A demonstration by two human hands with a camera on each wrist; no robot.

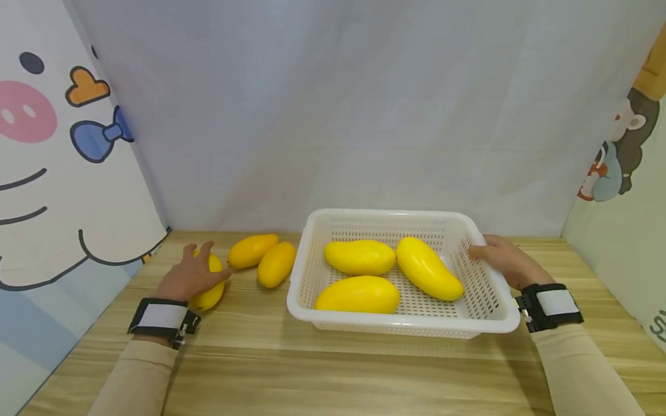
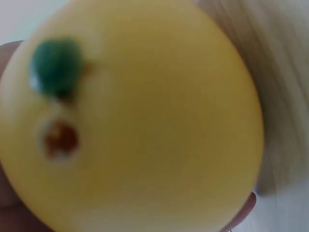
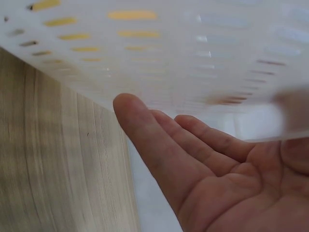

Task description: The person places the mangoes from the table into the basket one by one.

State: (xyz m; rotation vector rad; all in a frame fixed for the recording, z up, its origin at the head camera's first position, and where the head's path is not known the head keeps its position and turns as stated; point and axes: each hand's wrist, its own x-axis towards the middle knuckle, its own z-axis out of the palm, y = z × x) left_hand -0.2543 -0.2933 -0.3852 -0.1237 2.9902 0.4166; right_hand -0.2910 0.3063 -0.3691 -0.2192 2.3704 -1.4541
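Observation:
My left hand (image 1: 189, 276) grips a yellow mango (image 1: 210, 296) at the left of the table, fingers spread round it. In the left wrist view that mango (image 2: 145, 121) fills the picture, its green stem spot facing the camera and fingers at both sides. With the thumb over the right rim, my right hand (image 1: 509, 263) holds a white plastic basket (image 1: 385, 214). Seen by the right wrist camera, the fingers (image 3: 159, 145) lie outside under the slotted wall. Three larger yellow mangoes, one at the back (image 1: 360, 257), one in front (image 1: 359, 294) and one slanting right (image 1: 428, 270), lie in the basket.
Two more small mangoes, one behind (image 1: 253, 251) and one nearer the basket (image 1: 277, 265), lie between my left hand and the basket. A pale curtain (image 1: 364, 115) closes the back of the wooden table (image 1: 312, 375). Printed panels stand at both sides.

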